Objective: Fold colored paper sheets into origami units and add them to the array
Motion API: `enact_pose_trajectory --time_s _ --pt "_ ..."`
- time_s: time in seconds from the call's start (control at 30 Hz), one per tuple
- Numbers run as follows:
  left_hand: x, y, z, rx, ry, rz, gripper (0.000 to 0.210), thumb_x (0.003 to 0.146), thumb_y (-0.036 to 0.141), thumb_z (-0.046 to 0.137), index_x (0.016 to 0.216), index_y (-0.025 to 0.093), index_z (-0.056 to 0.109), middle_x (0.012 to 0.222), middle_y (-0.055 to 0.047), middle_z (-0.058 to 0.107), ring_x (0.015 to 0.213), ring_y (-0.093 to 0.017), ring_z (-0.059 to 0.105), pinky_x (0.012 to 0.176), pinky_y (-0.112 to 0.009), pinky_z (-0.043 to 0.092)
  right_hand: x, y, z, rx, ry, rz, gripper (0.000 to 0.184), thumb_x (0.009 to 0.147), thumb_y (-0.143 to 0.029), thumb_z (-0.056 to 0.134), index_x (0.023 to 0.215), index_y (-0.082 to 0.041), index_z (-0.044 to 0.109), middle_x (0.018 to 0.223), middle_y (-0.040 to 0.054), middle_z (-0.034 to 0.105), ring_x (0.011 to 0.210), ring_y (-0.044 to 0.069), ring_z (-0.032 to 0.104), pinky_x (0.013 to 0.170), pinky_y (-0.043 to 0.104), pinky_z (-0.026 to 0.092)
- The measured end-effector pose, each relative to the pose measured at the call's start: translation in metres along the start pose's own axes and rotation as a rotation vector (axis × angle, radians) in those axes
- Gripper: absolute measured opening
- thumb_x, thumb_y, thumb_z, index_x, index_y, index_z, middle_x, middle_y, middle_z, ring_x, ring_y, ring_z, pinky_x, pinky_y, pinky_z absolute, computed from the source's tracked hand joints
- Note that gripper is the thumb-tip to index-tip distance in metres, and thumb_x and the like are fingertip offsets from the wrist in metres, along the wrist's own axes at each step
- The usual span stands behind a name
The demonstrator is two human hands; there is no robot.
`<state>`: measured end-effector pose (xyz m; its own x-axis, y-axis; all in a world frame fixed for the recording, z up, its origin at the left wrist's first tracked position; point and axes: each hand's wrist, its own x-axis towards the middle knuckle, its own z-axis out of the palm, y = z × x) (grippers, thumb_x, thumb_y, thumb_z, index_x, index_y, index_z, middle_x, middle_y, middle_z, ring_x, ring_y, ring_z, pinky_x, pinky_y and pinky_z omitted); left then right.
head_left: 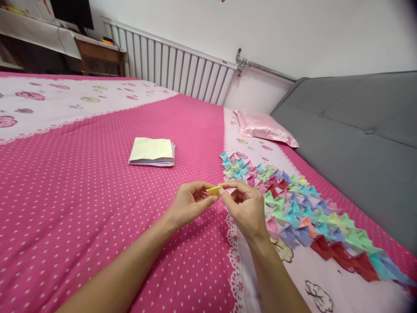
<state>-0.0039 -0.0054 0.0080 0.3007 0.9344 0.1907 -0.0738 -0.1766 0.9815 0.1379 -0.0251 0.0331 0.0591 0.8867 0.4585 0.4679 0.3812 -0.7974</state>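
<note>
A small folded piece of yellow paper (pixel 213 191) is held above the bed between both hands. My left hand (pixel 189 201) pinches its left end between thumb and fingers. At its right end, the thumb and index finger of my right hand (pixel 245 208) grip it, with the other fingers curled in. Rows of folded paper boats (pixel 295 209) in many colours lie to the right of my right hand. Beyond my left hand rests a stack of square paper sheets (pixel 151 150), pale yellow on top.
Everything lies on a bed with a pink dotted cover (pixel 107 191). A pink satin pillow (pixel 263 127) sits by the grey padded headboard (pixel 358 126). Behind the bed are a white radiator (pixel 169 61) and a desk (pixel 97 54) carrying a monitor (pixel 73 13).
</note>
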Motion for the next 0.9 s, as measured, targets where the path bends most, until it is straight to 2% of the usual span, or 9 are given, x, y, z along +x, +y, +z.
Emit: enact_pose_trajectory --time_s 0.1,0.33,0.47,0.57,0.7,0.9 --pt "0.0 -0.001 0.001 0.005 0.004 0.012 0.03 0.072 0.031 0.064 0.095 0.011 0.063 0.083 -0.009 0.068 0.069 -0.017 0.063 0.061 -0.028 0.048 -0.001 0.0 0.002 -0.052 -0.001 -0.006 0.009 0.072 -0.019 0.059 0.078 -0.018 0.066 0.068 -0.0012 0.062 0.044 0.007 0.049 0.045 0.021 0.04" --pt "0.0 0.001 0.001 0.031 0.033 0.014 0.023 0.073 0.03 0.061 0.086 0.01 0.062 0.08 -0.009 0.068 0.067 -0.017 0.064 0.059 -0.027 0.049 -0.002 0.0 0.009 -0.016 -0.033 -0.023 0.01 0.073 -0.019 0.057 0.078 -0.018 0.065 0.076 0.0013 0.064 0.058 0.012 0.06 0.05 0.022 0.045" --pt "-0.004 0.008 0.001 0.253 0.117 0.069 0.018 0.073 0.027 0.059 0.08 0.011 0.063 0.072 -0.007 0.067 0.059 -0.014 0.061 0.052 -0.023 0.047 -0.003 -0.002 0.011 -0.026 -0.023 -0.012 0.009 0.072 -0.021 0.057 0.076 -0.017 0.064 0.073 0.0016 0.064 0.056 0.012 0.06 0.049 0.022 0.045" --pt "-0.007 0.009 0.0 0.381 0.131 0.132 0.015 0.073 0.025 0.057 0.078 0.012 0.064 0.068 -0.005 0.066 0.058 -0.013 0.06 0.052 -0.023 0.047 -0.003 -0.004 0.012 -0.007 -0.026 0.02 0.007 0.071 -0.021 0.057 0.073 -0.016 0.062 0.068 0.0009 0.064 0.052 0.012 0.059 0.048 0.022 0.045" --pt "-0.008 0.007 0.001 0.381 0.133 0.18 0.013 0.074 0.024 0.055 0.077 0.012 0.062 0.067 -0.005 0.066 0.059 -0.013 0.061 0.053 -0.023 0.047 -0.004 -0.006 0.013 0.006 -0.037 0.041 0.007 0.071 -0.023 0.057 0.073 -0.017 0.06 0.068 0.0001 0.063 0.052 0.012 0.06 0.048 0.021 0.045" --pt "-0.007 0.006 0.003 0.345 0.173 0.154 0.01 0.075 0.022 0.052 0.074 0.013 0.057 0.064 -0.003 0.062 0.056 -0.012 0.059 0.047 -0.02 0.043 -0.006 -0.008 0.012 -0.051 -0.031 0.063 0.007 0.071 -0.025 0.057 0.071 -0.018 0.058 0.067 -0.0005 0.062 0.049 0.011 0.058 0.045 0.02 0.042"
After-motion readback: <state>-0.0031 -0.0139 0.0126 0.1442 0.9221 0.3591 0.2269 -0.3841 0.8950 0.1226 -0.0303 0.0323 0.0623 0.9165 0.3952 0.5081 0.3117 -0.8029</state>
